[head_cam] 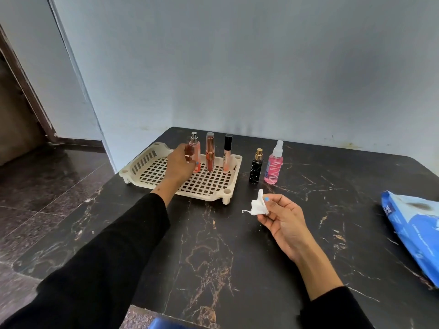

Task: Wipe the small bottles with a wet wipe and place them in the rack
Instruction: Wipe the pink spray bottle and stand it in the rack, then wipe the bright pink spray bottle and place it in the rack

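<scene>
A cream plastic rack (147,162) with a grid floor stands on the black marble table. Three small bottles stand upright in it: a pink perfume bottle (195,148), a rose-gold tube (210,150) and a black-capped lip gloss (227,153). My left hand (179,162) reaches over the rack and its fingers curl round the pink perfume bottle. Right of the rack, on the table, stand a black marbled bottle (256,169) and a pink spray bottle (274,167). My right hand (282,217) pinches a crumpled white wet wipe (258,206) above the table.
A blue pack of wet wipes (413,233) lies at the table's right edge. The wall runs right behind the table. Left of the table the dark tiled floor (47,186) drops away. A blue object (164,325) shows at the near edge.
</scene>
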